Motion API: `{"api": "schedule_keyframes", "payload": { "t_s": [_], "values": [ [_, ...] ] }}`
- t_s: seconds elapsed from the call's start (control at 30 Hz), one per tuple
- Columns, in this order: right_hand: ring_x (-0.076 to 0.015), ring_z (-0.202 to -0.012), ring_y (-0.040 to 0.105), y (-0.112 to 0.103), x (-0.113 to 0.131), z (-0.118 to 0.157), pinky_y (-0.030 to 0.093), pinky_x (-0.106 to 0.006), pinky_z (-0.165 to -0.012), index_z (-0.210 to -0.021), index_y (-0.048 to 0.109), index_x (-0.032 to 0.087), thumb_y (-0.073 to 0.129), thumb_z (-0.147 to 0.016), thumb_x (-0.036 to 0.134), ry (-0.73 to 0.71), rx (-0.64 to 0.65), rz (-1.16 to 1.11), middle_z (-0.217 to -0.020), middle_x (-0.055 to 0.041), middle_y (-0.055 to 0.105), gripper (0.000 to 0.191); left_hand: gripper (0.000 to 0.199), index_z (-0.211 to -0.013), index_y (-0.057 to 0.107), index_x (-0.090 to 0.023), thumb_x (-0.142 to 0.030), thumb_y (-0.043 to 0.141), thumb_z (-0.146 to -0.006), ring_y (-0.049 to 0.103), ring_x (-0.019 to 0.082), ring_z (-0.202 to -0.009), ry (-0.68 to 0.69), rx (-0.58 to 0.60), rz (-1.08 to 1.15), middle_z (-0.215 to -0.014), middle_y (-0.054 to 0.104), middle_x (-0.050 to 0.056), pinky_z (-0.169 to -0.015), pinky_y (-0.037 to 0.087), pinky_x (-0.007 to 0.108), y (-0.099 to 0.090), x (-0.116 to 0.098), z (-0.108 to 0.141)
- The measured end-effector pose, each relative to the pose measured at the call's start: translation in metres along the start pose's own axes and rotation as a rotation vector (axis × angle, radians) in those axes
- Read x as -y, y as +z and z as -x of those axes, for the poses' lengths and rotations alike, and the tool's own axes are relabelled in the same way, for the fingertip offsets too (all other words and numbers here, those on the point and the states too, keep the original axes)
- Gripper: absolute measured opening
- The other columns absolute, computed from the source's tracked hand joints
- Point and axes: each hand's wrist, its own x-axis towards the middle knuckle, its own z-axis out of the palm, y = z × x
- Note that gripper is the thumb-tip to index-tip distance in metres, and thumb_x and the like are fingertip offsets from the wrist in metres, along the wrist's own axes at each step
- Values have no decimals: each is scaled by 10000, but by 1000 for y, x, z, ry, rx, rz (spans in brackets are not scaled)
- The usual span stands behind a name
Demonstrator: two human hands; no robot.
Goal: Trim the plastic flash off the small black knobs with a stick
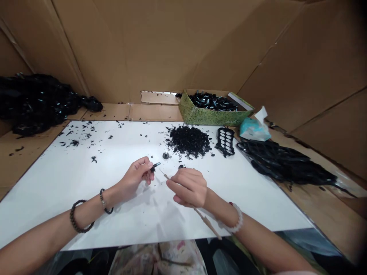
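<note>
Fingers of your left hand (pixel 141 172) are clamped on one end of a short black tube-like piece, and the fingers of your right hand (pixel 190 187) are closed around a long, slender tan stick tool (pixel 208 222). Its tan shaft slants down behind your right hand toward the near edge of the white rectangular tabletop (pixel 114 221), and its thin pale tip points at the piece, seemingly just apart from it. Your short black tube-like piece (pixel 156 165) is held above the middle of the tabletop, its free end showing a bluish sheen.

Beyond your hands, at the far right, stands an open green speckled box (pixel 213 118), filled with a jumble of short, shiny black pieces (pixel 210 101). Just beside it you have a turquoise-and-white soft tissue pack (pixel 254 130), with a white tissue (pixel 261 114) sticking out of its top.

In front of the box lies a dense heap of small black rings (pixel 189 141), loose ones scattered around it. Right of that sits a black plastic plate with two rows of oval holes (pixel 225 142). Smallest is a round black disc with a pale stem (pixel 165 156), standing near your left fingertips.
</note>
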Motion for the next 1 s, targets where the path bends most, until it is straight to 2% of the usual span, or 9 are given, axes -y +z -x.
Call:
{"api": "schedule_keyframes", "payload": {
  "t_s": [0.13, 0.33, 1.0],
  "values": [
    [-125, -519, 499, 3, 1, 3, 394, -259, -480, -842, 526, 147, 315, -917, 272, 4, 32, 8, -567, -38, 567, 257, 286, -620, 454, -172, -379, 584, -768, 495, 67, -411, -14, 10, -9, -472, 579, -30, -432, 385, 165, -1, 0, 0],
    [-118, -523, 505, 3, 1, 8, 420, -251, -500, -850, 524, 145, 410, -859, 196, 12, 56, 16, -563, -21, 563, 125, 288, -610, 455, -174, -385, 575, -765, 507, 73, -409, -14, 14, -17, -454, 582, -27, -431, 381, 169, -1, 1, 0],
    [-128, -523, 500, 3, 1, 5, 399, -263, -496, -827, 533, 153, 411, -867, 202, -3, 41, 1, -566, -22, 534, 137, 290, -609, 462, -170, -388, 584, -756, 505, 74, -403, -21, 16, -33, -470, 584, -21, -434, 382, 180, -1, 0, -1]
  ]
}}
